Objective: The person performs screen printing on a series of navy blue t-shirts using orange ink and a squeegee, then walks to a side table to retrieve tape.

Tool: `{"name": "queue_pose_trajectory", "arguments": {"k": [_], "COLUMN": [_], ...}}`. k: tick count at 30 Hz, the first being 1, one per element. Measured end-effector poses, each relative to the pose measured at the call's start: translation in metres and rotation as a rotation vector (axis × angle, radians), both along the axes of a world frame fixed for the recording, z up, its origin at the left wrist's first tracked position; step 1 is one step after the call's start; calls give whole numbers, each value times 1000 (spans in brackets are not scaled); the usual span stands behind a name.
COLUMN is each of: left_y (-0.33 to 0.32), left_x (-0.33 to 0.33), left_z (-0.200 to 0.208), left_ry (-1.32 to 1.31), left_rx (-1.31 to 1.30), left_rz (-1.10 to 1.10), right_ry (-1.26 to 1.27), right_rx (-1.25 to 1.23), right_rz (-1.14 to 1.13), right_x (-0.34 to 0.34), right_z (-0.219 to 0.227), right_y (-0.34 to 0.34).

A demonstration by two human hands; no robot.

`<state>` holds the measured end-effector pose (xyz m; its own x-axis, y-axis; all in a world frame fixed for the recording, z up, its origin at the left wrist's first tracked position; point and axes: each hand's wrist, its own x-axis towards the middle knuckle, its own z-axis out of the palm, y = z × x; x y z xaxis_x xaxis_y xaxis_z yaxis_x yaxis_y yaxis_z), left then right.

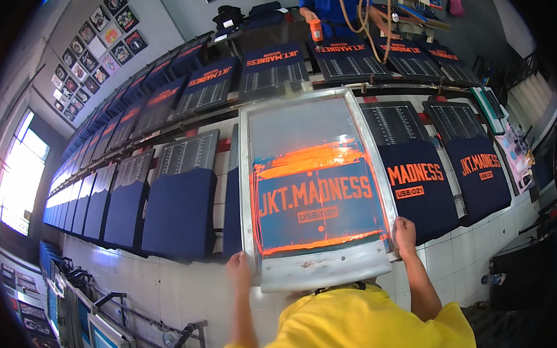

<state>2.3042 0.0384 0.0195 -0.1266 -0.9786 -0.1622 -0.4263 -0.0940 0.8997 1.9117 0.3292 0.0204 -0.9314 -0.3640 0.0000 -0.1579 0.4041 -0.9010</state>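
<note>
1. The left hand (238,266) has its grip clamped on the lower left corner of the metal-framed printing screen (316,178); the right hand (405,233) has its grip clamped on the lower right corner. Only the backs of the hands and the thumbs show; the fingers go under the frame and are hidden.
2. The screen lies flat on the white tiled tabletop (171,284), in the row nearest the person, between a plain dark blue shirt (180,209) on its left and a printed shirt (419,186) on its right.
3. Orange ink (309,157) is smeared across the mesh. What lies beneath the screen is hidden.
4. To the right of the screen, two shirts with orange lettering can be counted; a third spot is cut off by the dark rim.
5. To the left, the blue shirts run away in a long row; the far ones blur in window glare and cannot be counted.
6. Another person in a blue top (327,1) stands behind the far row, the head cut off, holding one orange bottle (316,29).
</note>
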Motion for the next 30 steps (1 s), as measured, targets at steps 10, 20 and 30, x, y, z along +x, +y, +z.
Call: {"name": "queue_pose_trajectory", "arguments": {"k": [10, 20, 30], "left_y": [-101, -138, -141], "left_x": [78, 64, 62], "left_z": [-35, -36, -26], "left_ry": [-7, 31, 10], "left_rx": [46, 19, 43], "left_rz": [-68, -105, -112], "right_ry": [-39, 10, -7], "right_rx": [54, 141, 209], "right_rz": [-62, -83, -117], "right_x": [85, 78, 81], "right_z": [-11, -14, -9], "right_y": [-85, -115, -121]}}
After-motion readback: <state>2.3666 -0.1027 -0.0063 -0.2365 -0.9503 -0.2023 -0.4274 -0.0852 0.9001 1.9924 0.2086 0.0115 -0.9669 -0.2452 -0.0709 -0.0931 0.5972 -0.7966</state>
